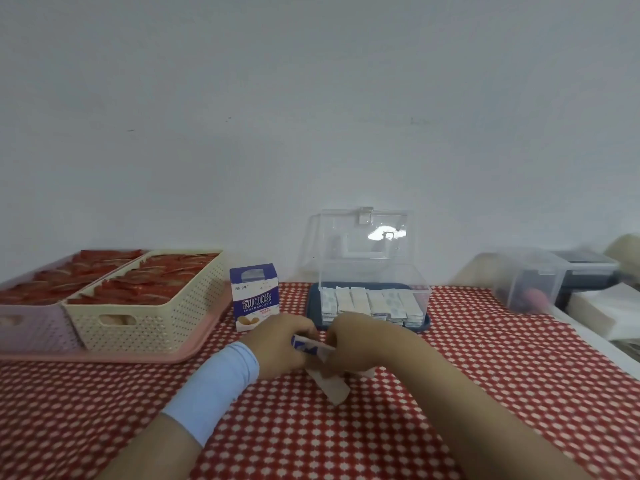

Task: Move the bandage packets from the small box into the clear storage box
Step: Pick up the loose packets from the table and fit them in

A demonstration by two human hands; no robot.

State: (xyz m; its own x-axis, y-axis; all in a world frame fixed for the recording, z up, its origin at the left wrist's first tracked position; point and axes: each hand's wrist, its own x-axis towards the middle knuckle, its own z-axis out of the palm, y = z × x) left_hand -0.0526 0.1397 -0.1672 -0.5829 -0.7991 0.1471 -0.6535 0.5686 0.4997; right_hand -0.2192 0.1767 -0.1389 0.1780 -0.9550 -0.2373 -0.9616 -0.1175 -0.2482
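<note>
My left hand [277,344] grips a small blue-and-white bandage box [308,345] low over the table, and my right hand [353,344] closes round its other end. A pale bandage packet [332,388] sticks out below both hands onto the cloth. Behind them stands the clear storage box [374,271], lid raised, with rows of white packets [372,303] inside. A second bandage box [255,296] stands upright to the left of the clear one.
Two perforated baskets of red packets [145,306] sit on a pink tray [180,355] at the left. A clear bin [530,282] and stacked white items [602,306] lie at the right. A red checked cloth [311,438] covers the table.
</note>
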